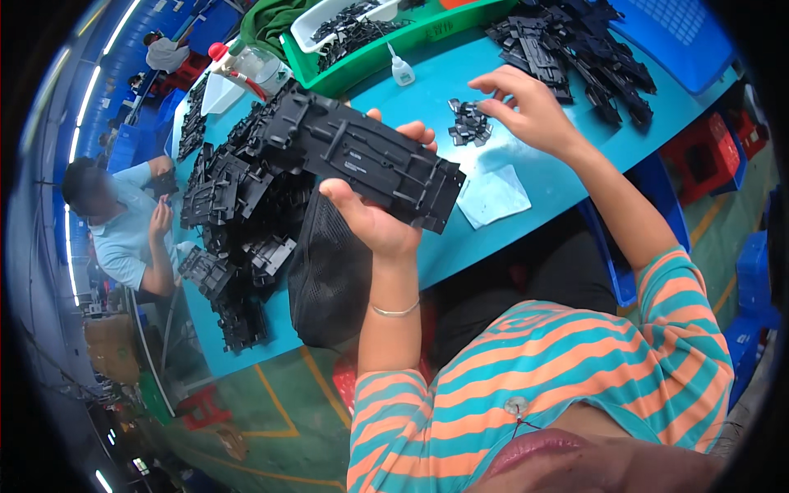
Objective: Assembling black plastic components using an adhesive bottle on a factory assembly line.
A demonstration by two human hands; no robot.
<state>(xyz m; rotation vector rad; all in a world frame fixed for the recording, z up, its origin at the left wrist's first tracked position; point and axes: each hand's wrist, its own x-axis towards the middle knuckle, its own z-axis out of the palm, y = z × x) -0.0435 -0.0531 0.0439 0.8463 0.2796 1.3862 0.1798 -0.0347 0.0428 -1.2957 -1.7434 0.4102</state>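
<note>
My left hand (382, 218) is wrapped round a long black plastic chassis-like part (353, 152), holding it tilted above the table. The thumb lies along its near edge, and fingertips show at the far edge. Over a small heap of black plastic pieces (470, 125) hovers my right hand (530, 107). Its thumb and forefinger are curved and apart, with nothing clearly visible between them. Whether the thumb touches the heap I cannot tell. A white sheet (495, 197) lies near these pieces.
Piles of similar black parts (226, 193) cover the left; more black parts (567, 49) lie far right. A green tray (370, 70), a small white bottle (401, 71) and a clear bottle (261, 66) stand at the back. A black mesh bag (329, 275) hangs nearby. Another person (123, 218) sits left.
</note>
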